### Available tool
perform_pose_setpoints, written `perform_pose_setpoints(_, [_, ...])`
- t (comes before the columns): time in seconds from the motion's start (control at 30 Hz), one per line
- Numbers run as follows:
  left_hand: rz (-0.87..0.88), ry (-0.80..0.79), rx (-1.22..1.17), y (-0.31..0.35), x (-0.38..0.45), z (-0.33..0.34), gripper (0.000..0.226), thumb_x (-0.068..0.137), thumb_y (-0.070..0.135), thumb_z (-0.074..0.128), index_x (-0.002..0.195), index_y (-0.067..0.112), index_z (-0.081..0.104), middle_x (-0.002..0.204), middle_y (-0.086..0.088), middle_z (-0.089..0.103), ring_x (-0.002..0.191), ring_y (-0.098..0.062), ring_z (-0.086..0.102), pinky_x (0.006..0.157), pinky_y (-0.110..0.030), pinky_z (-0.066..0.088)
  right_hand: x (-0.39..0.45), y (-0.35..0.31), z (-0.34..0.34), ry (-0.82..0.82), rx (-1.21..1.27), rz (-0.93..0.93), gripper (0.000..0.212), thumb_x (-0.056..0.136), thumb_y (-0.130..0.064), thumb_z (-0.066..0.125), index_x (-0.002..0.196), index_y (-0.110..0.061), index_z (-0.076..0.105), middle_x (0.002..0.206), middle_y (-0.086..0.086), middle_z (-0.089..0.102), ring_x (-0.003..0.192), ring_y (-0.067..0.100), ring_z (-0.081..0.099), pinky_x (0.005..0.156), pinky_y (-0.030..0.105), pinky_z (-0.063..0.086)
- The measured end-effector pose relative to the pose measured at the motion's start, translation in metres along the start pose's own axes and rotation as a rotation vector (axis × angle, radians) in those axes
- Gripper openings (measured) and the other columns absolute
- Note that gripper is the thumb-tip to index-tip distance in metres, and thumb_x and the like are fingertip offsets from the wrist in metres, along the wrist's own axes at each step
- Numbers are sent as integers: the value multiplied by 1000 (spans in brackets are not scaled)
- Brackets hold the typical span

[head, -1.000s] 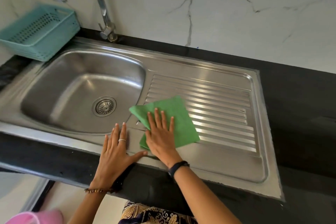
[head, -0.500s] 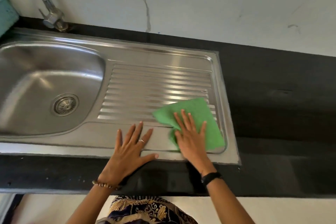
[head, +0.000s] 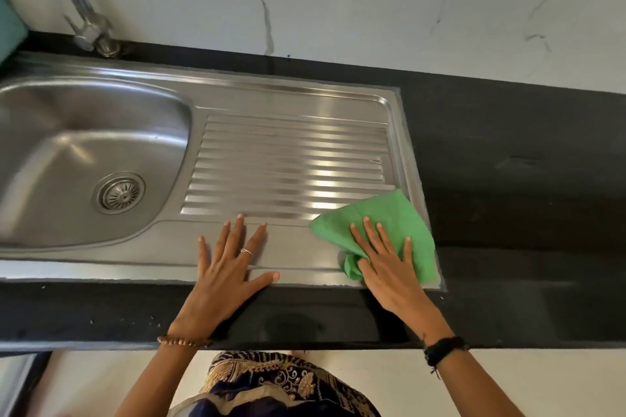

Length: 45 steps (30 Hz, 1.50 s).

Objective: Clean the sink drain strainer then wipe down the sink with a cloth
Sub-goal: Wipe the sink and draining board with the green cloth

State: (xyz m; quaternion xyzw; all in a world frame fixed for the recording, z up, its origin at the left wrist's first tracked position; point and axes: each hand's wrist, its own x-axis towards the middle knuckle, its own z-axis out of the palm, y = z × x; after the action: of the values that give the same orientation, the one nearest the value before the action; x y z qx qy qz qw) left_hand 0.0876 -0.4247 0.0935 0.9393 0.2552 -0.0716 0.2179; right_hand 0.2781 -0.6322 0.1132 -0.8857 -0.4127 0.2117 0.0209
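A stainless steel sink (head: 288,101) with a ribbed drainboard is set into a black counter. Its round drain strainer (head: 120,193) sits in the bottom of the basin on the left. A green cloth (head: 393,213) lies on the drainboard's near right corner. My right hand (head: 386,264) presses flat on the cloth with straight, spread fingers. My left hand (head: 230,264) rests flat on the sink's front rim, fingers spread, holding nothing.
A chrome faucet (head: 81,17) rises at the back left. A teal basket edge (head: 10,27) shows at the far left. Black countertop (head: 515,179) stretches to the right of the sink, below a white marble wall.
My right hand has slid the green cloth rightward along the drainboard to its near right corner. My left hand has shifted right along the front rim too.
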Motion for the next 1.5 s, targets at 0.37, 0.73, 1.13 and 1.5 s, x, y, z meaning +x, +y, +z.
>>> perform_pose_setpoints(0.37, [-312,118,-46,-106,-49,-41,108,52,93,-6,139,31,-19,156,-3,-14,142,-21,-15,114,-51,-14,42,-96,15,-215,-53,-571,59,97,-34,21,135,-61,-14,146,-30,-31,136,-1,-33,107,47,-32])
perform_pose_setpoints(0.73, [-438,211,-46,-246,-97,-95,101,62,87,-6,145,30,-7,159,-2,1,138,-9,-14,110,-48,-21,122,-352,45,-268,-85,-806,56,98,-34,23,142,-51,-7,158,-16,-6,147,8,-1,116,55,-5])
perform_pose_setpoints(1.13, [-364,122,-42,-334,-99,-128,92,67,77,10,146,30,19,155,-1,23,146,-16,6,113,-52,-14,107,-344,47,-305,-34,-729,58,95,-35,23,136,-63,-6,154,-26,-12,145,4,-11,118,42,-13])
perform_pose_setpoints(1.5, [-281,128,-77,-339,-106,-134,103,65,81,-16,145,28,21,155,0,22,145,-14,9,114,-39,-15,110,-358,45,-349,-33,-718,59,92,-35,28,134,-67,0,154,-25,-8,144,7,4,117,40,-1])
